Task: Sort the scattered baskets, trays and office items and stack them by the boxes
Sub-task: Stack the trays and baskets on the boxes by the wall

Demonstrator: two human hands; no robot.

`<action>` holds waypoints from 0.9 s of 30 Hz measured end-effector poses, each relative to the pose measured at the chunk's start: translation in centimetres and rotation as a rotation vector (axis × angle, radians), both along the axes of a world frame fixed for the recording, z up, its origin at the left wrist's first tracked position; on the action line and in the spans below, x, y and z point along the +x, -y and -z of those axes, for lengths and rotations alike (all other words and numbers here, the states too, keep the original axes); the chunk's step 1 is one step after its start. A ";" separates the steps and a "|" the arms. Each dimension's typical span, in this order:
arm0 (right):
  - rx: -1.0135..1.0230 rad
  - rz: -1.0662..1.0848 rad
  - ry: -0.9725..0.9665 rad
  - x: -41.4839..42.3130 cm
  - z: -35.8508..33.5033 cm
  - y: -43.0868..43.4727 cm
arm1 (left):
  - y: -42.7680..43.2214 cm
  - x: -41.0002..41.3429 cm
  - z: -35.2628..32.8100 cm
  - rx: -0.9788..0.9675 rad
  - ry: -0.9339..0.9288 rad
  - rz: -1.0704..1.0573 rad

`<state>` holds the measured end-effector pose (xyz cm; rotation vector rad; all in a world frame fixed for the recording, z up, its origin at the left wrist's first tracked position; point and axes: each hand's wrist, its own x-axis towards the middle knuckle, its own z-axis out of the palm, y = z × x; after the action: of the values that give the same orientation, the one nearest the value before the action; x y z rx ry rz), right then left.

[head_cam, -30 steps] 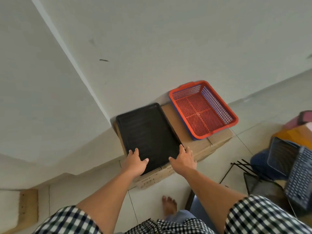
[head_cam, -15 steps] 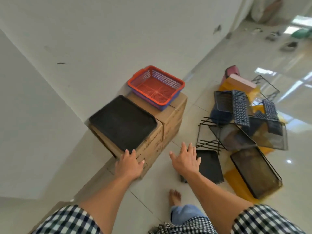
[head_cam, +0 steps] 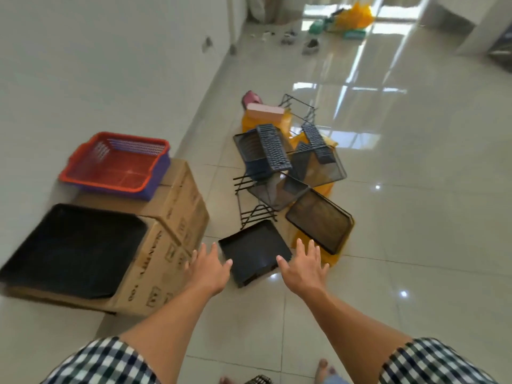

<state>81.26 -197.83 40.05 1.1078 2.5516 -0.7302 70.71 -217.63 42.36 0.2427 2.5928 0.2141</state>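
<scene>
Both hands had left the cardboard boxes (head_cam: 177,200): left hand (head_cam: 209,268) and right hand (head_cam: 304,268) were empty, fingers spread, flanking a small black tray (head_cam: 253,252) on the floor. Large black tray (head_cam: 72,248) lay on the near box, red basket (head_cam: 113,164) on the far one. Keyboard (head_cam: 273,151) and mesh tray (head_cam: 318,220) lay heaped beyond.

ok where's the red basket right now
In the head view the red basket sits on the left, on top of the farther cardboard box by the wall, just behind the black tray on the nearer box.
</scene>
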 end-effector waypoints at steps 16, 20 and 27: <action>-0.019 0.189 -0.010 8.1 1.1 -28.3 | -30.0 4.7 1.8 0.041 0.007 0.195; -0.040 0.203 0.005 6.5 2.0 -31.9 | -33.4 3.5 2.7 0.029 0.027 0.198; -0.065 0.211 0.022 0.9 4.1 -38.1 | -40.2 -2.0 5.9 0.018 0.060 0.205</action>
<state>82.12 -159.70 35.92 1.3689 2.3987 -0.8391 68.75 -177.47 36.49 0.4975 2.4862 0.1684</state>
